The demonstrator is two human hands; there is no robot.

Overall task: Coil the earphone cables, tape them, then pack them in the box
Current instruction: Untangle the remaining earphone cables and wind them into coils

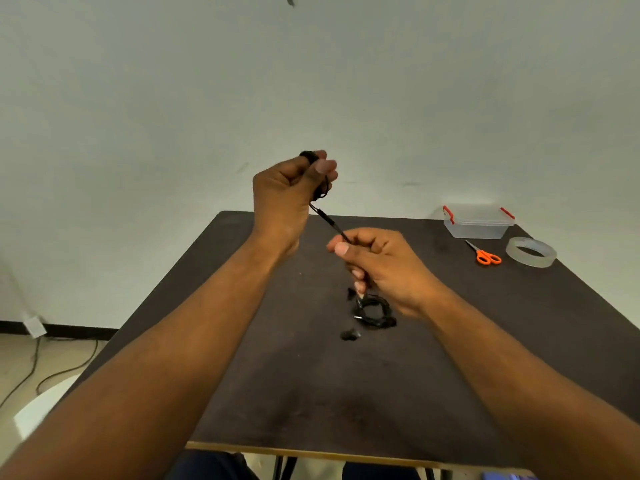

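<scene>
Illumination is even, diffuse and moderately bright, with no visible source. The pale wall (pixel 450 98) carries a greenish cast. The dark table (pixel 277 393) shows a faint sheen and only soft shadows. Wide-angle distortion bows the table edges and stretches both forearms at the near corners. Focus is slightly soft throughout; fine detail is smeared.

**No readable text in view**

No lettering, brand, number or sign can be read anywhere in the head view. The clear box (pixel 477 223) with red clips shows no label, the orange-handled scissors (pixel 484 253) carry no mark that can be made out, and the roll of clear tape (pixel 531 252) has a core too small and blurred to tell whether anything is printed on it. The dark table (pixel 485 341) and pale wall (pixel 311 81) are plain
</scene>
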